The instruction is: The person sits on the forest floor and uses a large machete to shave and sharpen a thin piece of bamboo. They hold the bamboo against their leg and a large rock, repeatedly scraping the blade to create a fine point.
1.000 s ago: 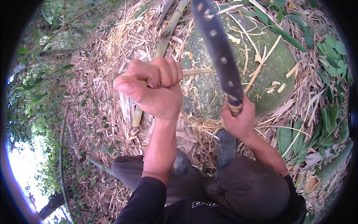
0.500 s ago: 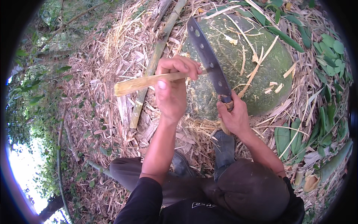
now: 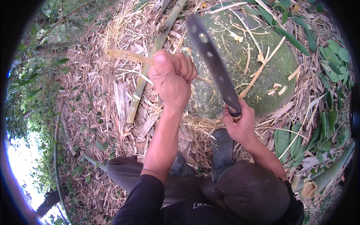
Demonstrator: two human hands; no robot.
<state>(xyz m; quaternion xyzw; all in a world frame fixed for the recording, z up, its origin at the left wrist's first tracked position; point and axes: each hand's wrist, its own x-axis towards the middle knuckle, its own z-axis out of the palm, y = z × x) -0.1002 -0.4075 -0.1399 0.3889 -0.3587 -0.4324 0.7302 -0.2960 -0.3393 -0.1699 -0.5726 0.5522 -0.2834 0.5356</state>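
Observation:
My left hand (image 3: 173, 82) is closed round a pale wooden strip (image 3: 129, 56). Its broad end sticks out to the left, slightly blurred, and a thin tip shows on the right, over the rock. In my right hand (image 3: 240, 122) is a large knife (image 3: 217, 65) with a dark blade that has several round holes. The blade points up and to the left, just right of my left hand and apart from it, as far as I can tell. Most of the knife's handle is hidden in my fingers. Beyond both hands lies a big rounded greenish rock (image 3: 277, 75) with shavings on top.
A long bamboo pole (image 3: 137, 95) lies on the ground left of the rock. Dry wood chips (image 3: 93, 123) and shavings cover the ground. Green leaves (image 3: 332, 56) stand along the right. My boots (image 3: 223, 150) rest in front of the rock, below my right hand.
My left hand has turned, thumb now on top, and the strip's broad end has swung upward and a little left. The knife has shifted slightly right and its blade is turned.

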